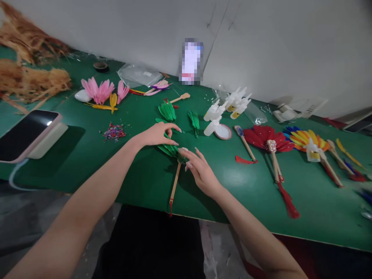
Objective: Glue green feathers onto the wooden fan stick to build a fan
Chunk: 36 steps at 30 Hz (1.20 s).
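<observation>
A green feather fan (167,149) lies in front of me, its wooden handle (175,181) pointing towards the table's near edge with a red cord at the end. My right hand (202,170) grips the base of its feathers, where they meet the handle. Just above the feathers, my left hand (158,134) is curved with thumb and forefinger apart, and I see nothing between them. Beyond it lies a bunch of loose green feathers (167,111). A smaller green bunch (194,123) is to its right.
White glue bottles (213,126) stand beyond my right hand, beside a round dish (223,131). Finished-looking red (261,137) and yellow-orange fans (302,139) lie rightward. Pink feathers (100,91), colourful bits (113,132) and a phone on a block (29,135) are leftward.
</observation>
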Each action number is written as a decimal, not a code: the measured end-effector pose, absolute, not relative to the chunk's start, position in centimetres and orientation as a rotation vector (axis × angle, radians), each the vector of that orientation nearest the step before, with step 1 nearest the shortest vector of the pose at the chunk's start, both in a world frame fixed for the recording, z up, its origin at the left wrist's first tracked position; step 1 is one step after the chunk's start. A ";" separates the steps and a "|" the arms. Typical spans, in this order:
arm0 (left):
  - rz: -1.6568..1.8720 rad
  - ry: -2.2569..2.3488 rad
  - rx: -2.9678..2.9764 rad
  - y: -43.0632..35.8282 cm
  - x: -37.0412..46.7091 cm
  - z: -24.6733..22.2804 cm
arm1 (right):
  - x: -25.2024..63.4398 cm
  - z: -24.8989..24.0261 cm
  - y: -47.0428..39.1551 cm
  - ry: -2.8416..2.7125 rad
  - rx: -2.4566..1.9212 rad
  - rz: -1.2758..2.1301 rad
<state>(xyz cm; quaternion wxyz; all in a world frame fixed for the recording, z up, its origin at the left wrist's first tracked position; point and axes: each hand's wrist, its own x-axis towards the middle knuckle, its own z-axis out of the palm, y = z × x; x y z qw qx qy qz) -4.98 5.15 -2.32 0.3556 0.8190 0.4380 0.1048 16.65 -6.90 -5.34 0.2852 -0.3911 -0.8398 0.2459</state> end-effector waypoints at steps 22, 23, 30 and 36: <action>0.281 1.282 1.902 6.0 -8.0 -1.6 | 16.1 -5.7 -7.0 -2.312 -1.056 0.515; 0.266 1.287 1.911 6.0 -8.0 -1.6 | 16.1 -5.7 -7.0 -2.314 -1.059 0.512; 0.216 1.318 1.941 6.0 -7.9 -1.5 | 15.9 -5.5 -7.1 -2.318 -1.025 0.422; 0.206 1.263 2.000 6.2 -7.9 -1.8 | 15.0 -5.1 -8.0 -2.453 -0.861 0.472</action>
